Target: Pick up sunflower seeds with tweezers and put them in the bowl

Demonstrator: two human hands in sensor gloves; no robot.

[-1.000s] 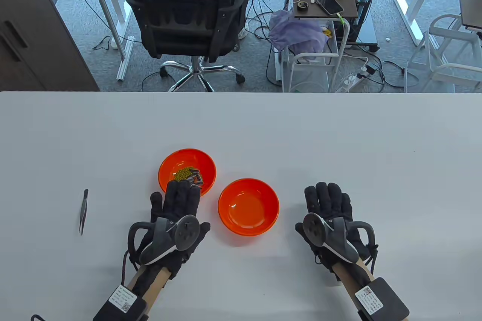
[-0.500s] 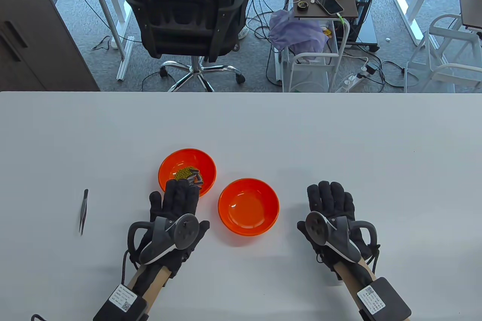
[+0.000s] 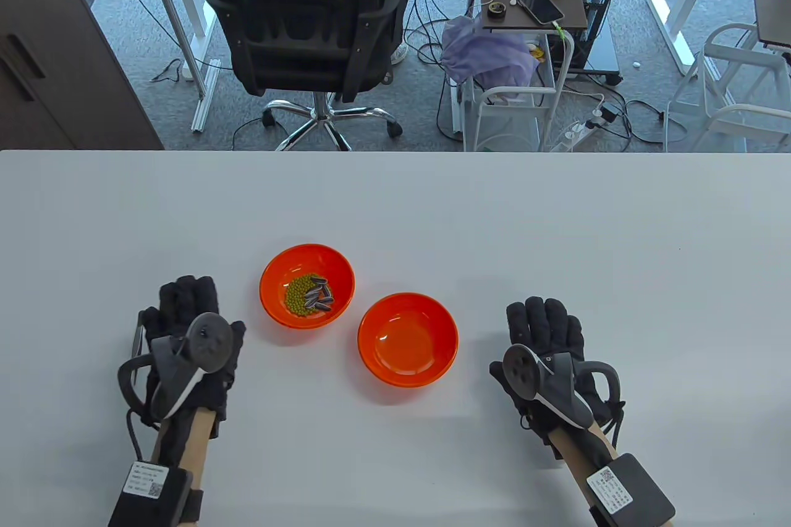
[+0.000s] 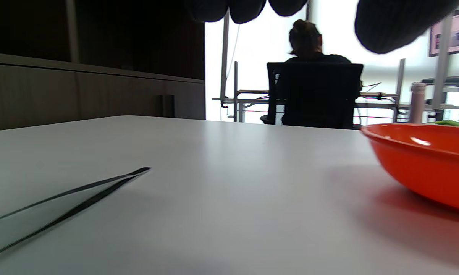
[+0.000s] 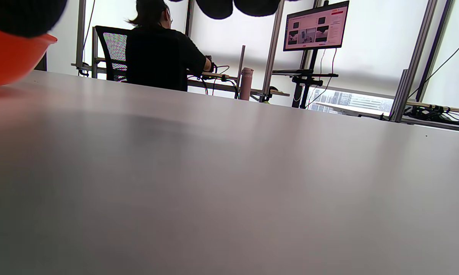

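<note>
The black tweezers point(image 4: 69, 198) lie flat on the white table, with my left hand point(image 3: 185, 304) spread over them and not gripping them. In the table view only a sliver of the tweezers point(image 3: 136, 338) shows at the hand's left edge. An orange bowl point(image 3: 275, 270) right of that hand holds striped sunflower seeds point(image 3: 320, 295) and green beans point(image 3: 298, 298). A second orange bowl point(image 3: 408, 338), empty, sits to its lower right. My right hand point(image 3: 547, 326) rests flat and empty on the table, right of the empty bowl.
The left wrist view shows the rim of the seed bowl point(image 4: 424, 164) close on the right. The right wrist view shows the edge of the empty bowl point(image 5: 12, 57) at far left. Beyond the table's far edge are an office chair point(image 3: 309, 14) and a cart point(image 3: 531, 8).
My left hand has moved left from the seed bowl's near rim to above the tweezers, uncovering the seeds. The right hand has barely shifted.
</note>
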